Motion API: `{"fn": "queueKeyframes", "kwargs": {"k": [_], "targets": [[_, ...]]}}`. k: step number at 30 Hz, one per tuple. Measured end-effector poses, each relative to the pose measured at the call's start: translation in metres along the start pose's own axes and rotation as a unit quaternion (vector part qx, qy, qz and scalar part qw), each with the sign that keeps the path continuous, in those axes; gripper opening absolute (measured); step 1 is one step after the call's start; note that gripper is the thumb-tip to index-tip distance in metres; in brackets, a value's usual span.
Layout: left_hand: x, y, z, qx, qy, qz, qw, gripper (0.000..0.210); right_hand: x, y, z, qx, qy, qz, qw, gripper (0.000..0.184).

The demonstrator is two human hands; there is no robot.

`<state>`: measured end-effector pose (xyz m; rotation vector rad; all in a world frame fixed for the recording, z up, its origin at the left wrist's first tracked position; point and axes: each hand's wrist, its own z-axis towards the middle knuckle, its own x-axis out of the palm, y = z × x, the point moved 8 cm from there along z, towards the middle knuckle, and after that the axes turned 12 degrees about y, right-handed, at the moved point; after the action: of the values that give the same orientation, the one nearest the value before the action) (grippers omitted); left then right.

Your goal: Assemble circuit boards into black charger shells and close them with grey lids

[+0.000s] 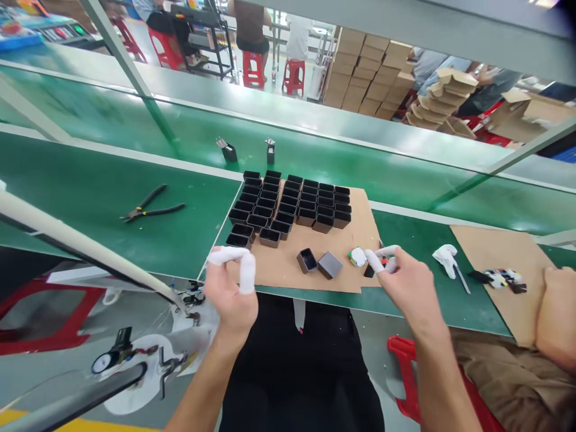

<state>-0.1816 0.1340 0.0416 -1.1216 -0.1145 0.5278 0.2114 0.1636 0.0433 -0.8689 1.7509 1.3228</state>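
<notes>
My left hand (233,294), with white finger cots, hovers at the front edge of the cardboard; its thumb and index finger are curled together, with nothing visible between them. At the right, my right hand (407,282), also in white cots, pinches the edge of a small circuit board (358,257) with a white block and green edges. Dark parts with a bit of red lie partly hidden behind those fingers. Between the hands are an open black plastic case (308,260) and a second black case (330,265) lying with a flat face up. Several open black cases (288,204) stand in rows beyond.
Cutting pliers (150,205) lie on the green bench (198,222) at left. Two black plug units (228,151) stand at the back. To the right, a white cloth (445,258) and another person's arm (558,312) rest by more cardboard. A slanted pole (90,234) crosses at left.
</notes>
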Motion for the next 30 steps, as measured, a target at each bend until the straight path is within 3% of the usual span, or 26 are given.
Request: {"fn": "queueKeyframes", "kwargs": {"k": [3, 6, 10, 16, 22, 24, 26, 28, 30], "targets": [[0.025, 0.028, 0.007, -0.008, 0.033, 0.132, 0.991, 0.015, 0.033, -0.005, 0.021, 0.107, 0.036, -0.096, 0.989, 0.063], [0.045, 0.055, 0.007, -0.027, 0.087, 0.214, 0.973, 0.031, 0.056, 0.004, 0.033, 0.128, 0.058, -0.131, 0.981, 0.077], [0.066, 0.079, 0.003, -0.070, 0.188, 0.350, 0.915, 0.038, 0.065, 0.012, 0.046, 0.137, 0.074, -0.162, 0.975, 0.064], [0.060, 0.086, 0.002, -0.060, 0.183, 0.352, 0.916, 0.012, 0.073, 0.022, 0.042, 0.067, 0.065, -0.164, 0.982, 0.049], [0.060, 0.080, 0.005, 0.070, 0.174, 0.336, 0.923, 0.007, 0.077, 0.031, 0.045, -0.044, 0.029, -0.092, 0.994, 0.040], [0.061, 0.079, 0.006, 0.102, 0.172, 0.335, 0.921, 0.007, 0.072, 0.018, 0.028, -0.049, -0.036, -0.061, 0.996, 0.036], [0.061, 0.079, 0.008, 0.119, 0.168, 0.333, 0.920, 0.008, 0.070, -0.008, -0.009, -0.028, -0.127, -0.033, 0.991, 0.037], [0.062, 0.079, 0.009, 0.131, 0.168, 0.332, 0.919, 0.009, 0.076, -0.047, -0.060, 0.023, -0.214, -0.017, 0.976, 0.045], [0.065, 0.080, 0.008, 0.141, 0.173, 0.331, 0.917, 0.009, 0.091, -0.092, -0.106, 0.083, -0.252, -0.010, 0.964, 0.051]]}}
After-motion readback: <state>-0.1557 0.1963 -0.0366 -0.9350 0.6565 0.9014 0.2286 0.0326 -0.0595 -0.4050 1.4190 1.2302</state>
